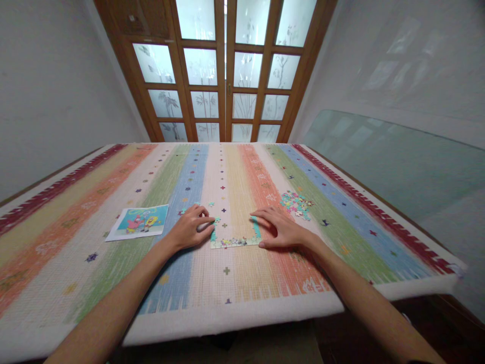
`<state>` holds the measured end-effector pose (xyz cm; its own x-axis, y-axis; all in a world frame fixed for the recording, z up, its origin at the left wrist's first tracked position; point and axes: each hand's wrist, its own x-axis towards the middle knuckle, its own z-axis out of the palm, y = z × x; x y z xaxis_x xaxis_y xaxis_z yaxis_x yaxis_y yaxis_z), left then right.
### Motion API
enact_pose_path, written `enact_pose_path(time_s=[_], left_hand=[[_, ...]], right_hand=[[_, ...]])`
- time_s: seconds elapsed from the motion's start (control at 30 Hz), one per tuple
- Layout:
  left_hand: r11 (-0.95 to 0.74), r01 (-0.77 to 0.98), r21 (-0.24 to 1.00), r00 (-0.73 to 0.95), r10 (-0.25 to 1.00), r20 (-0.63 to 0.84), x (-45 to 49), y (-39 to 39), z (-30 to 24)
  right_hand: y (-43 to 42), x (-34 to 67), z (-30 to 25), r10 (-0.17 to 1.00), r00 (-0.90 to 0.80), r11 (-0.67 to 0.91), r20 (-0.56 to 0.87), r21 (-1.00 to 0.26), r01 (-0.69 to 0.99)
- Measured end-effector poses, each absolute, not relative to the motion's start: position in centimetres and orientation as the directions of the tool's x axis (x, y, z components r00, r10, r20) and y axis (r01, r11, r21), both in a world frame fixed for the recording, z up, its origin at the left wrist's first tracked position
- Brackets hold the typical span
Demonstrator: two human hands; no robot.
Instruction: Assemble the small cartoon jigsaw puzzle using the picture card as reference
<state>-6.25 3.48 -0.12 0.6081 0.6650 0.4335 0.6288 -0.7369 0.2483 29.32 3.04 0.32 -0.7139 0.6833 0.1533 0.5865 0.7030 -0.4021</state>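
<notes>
A partly joined jigsaw frame (pixel 235 241) lies on the striped cloth in front of me, with its bottom edge and short side strips assembled. My left hand (pixel 190 227) rests at the frame's left strip, fingers curled, fingertips pressing a piece there. My right hand (pixel 282 230) lies flat, fingers spread, touching the frame's right strip. A heap of loose puzzle pieces (pixel 295 203) sits just beyond my right hand. A printed cartoon reference picture (pixel 138 222) lies to the left of my left hand.
The table is covered with a multicoloured striped cloth (pixel 113 263). A few single pieces lie near the frame's upper left (pixel 210 204). Wooden glazed doors (pixel 225 76) stand behind the table. A glass-topped surface (pixel 397 167) runs along the right.
</notes>
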Motion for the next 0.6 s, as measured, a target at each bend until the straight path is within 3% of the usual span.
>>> enact_pose_path(time_s=[0.13, 0.3, 0.6], left_hand=[[-0.787, 0.591, 0.175, 0.645, 0.592, 0.483, -6.17, 3.47, -0.38], [-0.785, 0.606, 0.132, 0.658, 0.587, 0.472, -5.98, 3.34, -0.33], [-0.754, 0.627, 0.197, 0.661, 0.648, 0.379, -6.31, 3.00, 0.53]], right_hand=[[3.06, 29.34, 0.27, 0.683, -0.714, 0.703, 0.155, -0.405, 0.584], [3.11, 29.38, 0.27, 0.670, -0.727, 0.711, 0.152, -0.411, 0.570], [3.06, 29.40, 0.16, 0.678, -0.718, 0.707, 0.159, -0.411, 0.576]])
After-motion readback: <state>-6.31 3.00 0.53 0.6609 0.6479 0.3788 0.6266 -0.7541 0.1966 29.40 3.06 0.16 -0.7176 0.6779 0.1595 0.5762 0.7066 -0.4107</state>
